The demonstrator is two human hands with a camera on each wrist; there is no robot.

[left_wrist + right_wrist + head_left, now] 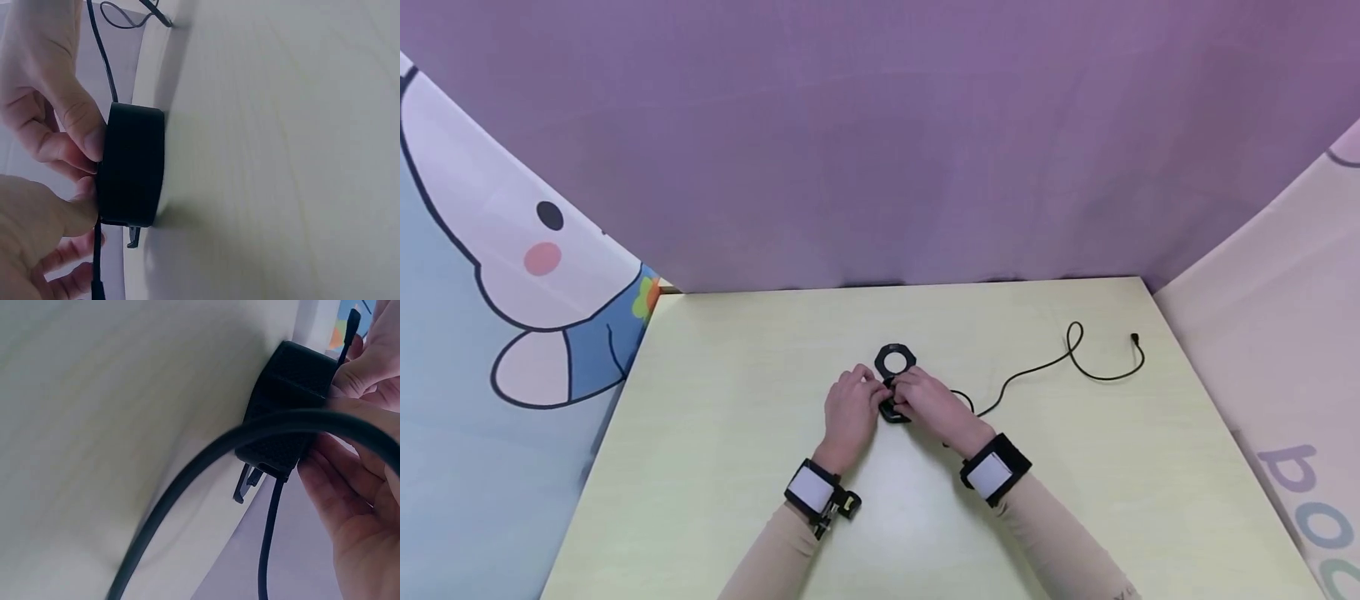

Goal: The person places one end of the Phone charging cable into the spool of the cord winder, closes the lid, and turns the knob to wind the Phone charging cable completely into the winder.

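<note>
A small black case (132, 165) sits on the table between the two hands. Its octagonal ring-shaped lid (895, 360) lies folded out on the far side. A black cable (269, 544) runs across the case's top, and its short end (97, 275) sticks out past the left hand. With curled fingers, my left hand (853, 408) pinches the cable at the top of the case. Opposite it, my right hand (934, 407) has thumb and fingers together on the cable there, its fingertips right at the case. A small clip (245, 484) juts from the case's side.
The rest of the cable (1033, 368) trails to the right over the pale table (737, 358), with a loop and a small plug (1135, 337). A purple curtain (880, 167) hangs behind the table; printed cloths (535, 275) flank both sides.
</note>
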